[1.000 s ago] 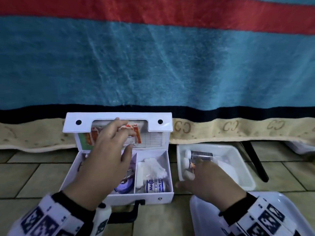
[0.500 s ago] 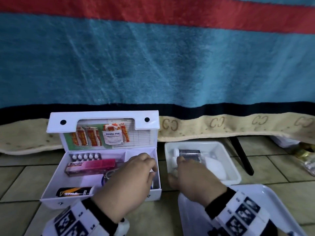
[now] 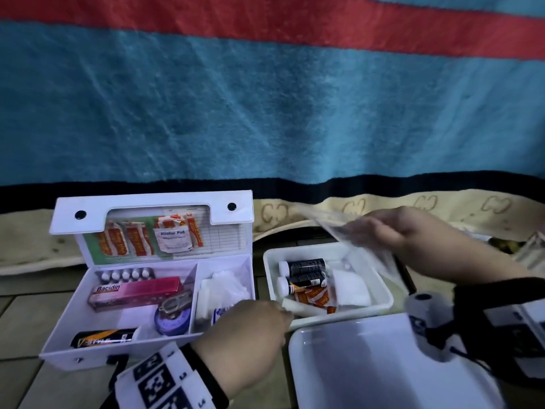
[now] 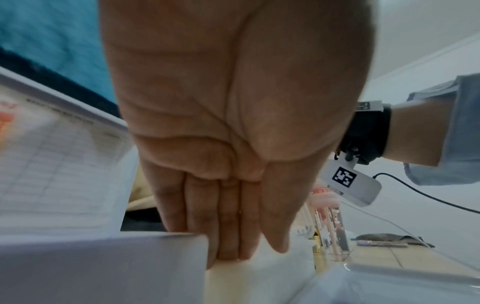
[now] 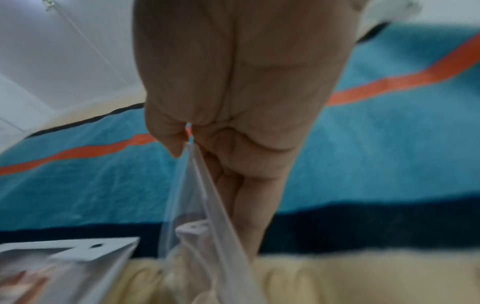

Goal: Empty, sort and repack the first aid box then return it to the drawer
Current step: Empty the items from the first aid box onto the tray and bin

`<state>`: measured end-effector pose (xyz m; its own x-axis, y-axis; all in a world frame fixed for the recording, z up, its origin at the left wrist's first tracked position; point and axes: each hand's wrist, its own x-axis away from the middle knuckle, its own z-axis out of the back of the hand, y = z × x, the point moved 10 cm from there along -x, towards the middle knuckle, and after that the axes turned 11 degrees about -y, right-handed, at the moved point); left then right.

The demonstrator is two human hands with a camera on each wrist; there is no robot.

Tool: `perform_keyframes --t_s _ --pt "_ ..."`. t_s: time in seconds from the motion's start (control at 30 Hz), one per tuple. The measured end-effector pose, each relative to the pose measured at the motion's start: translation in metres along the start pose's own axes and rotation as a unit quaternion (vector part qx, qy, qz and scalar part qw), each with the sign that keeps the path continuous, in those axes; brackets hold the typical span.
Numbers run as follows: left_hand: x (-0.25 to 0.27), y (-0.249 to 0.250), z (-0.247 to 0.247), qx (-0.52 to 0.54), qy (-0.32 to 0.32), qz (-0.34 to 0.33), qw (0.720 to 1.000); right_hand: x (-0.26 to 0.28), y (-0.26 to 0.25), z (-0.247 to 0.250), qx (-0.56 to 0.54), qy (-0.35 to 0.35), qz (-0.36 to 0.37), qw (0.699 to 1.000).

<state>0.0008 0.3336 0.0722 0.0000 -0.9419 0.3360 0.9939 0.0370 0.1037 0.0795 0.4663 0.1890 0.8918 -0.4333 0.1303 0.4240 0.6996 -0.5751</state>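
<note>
The white first aid box stands open on the tiled floor at the left, its lid upright with sachets and an alcohol pad tucked in. Inside lie a pink Bacidin carton, a blister strip, a purple tape roll, a black tube and gauze. My left hand reaches down beside the box's front right corner, its fingers straight and together. My right hand is raised above the small white tray and pinches a clear plastic bag.
The small tray holds two dark bottles, orange sachets and a gauze pad. A larger white tray lies at the front right. A striped blanket hangs behind everything. Clutter sits on the floor at the far right.
My right hand has lifted out of the small tray, up and to the right, with the clear bag. My left hand moved from the box's right compartment to its front right corner.
</note>
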Motion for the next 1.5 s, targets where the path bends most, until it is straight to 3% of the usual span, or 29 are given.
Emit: perform_keyframes --t_s 0.07,0.17,0.27,0.37,0.47,0.53,0.63,0.77,0.9,1.03,1.1,1.2,1.33,1.5 --pt "-0.003 0.003 0.004 -0.012 0.016 0.004 1.0 0.023 0.002 0.024 0.041 0.048 0.016 0.998" --pt "-0.014 0.018 0.003 -0.054 0.011 -0.001 0.999 0.058 0.02 0.053 0.046 0.174 0.017 0.983" --pt "-0.027 0.034 0.001 -0.06 -0.028 0.001 0.998 0.099 0.068 0.072 0.004 0.335 -0.013 0.942" --pt "-0.039 0.041 0.001 -0.051 -0.049 0.016 0.997 0.132 0.115 0.073 -0.095 0.434 -0.057 0.894" --pt "-0.043 0.044 0.013 -0.028 -0.01 0.022 0.999 0.147 0.15 0.059 -0.256 0.468 -0.081 0.842" --pt "-0.035 0.042 0.03 -0.013 0.047 0.028 0.998 0.152 0.168 0.046 -0.303 0.472 -0.109 0.821" --pt "-0.025 0.042 0.039 0.01 0.071 0.016 0.997 0.162 0.193 0.03 -0.343 0.495 -0.16 0.782" --pt "-0.009 0.056 0.045 -0.016 0.123 -0.013 0.992 0.15 0.2 0.001 -0.396 0.436 -0.197 0.783" --pt "-0.003 0.061 0.057 -0.008 0.146 -0.026 0.989 0.124 0.194 -0.026 -0.38 0.332 -0.244 0.828" --pt "-0.016 0.051 0.055 0.011 0.125 -0.024 0.992 0.094 0.19 -0.048 -0.374 0.247 -0.275 0.851" --pt "-0.024 0.043 0.046 0.021 0.081 0.003 0.996 0.077 0.18 -0.056 -0.378 0.218 -0.269 0.858" --pt "-0.029 0.035 0.03 -0.025 0.061 0.011 0.998 0.063 0.178 -0.073 -0.371 0.186 -0.298 0.86" --pt "-0.03 0.025 0.027 -0.035 0.057 0.024 0.997 0.049 0.169 -0.075 -0.252 0.145 -0.317 0.903" --pt "-0.039 0.019 0.026 -0.055 0.038 0.039 0.997 0.036 0.163 -0.074 -0.139 0.084 -0.35 0.923"
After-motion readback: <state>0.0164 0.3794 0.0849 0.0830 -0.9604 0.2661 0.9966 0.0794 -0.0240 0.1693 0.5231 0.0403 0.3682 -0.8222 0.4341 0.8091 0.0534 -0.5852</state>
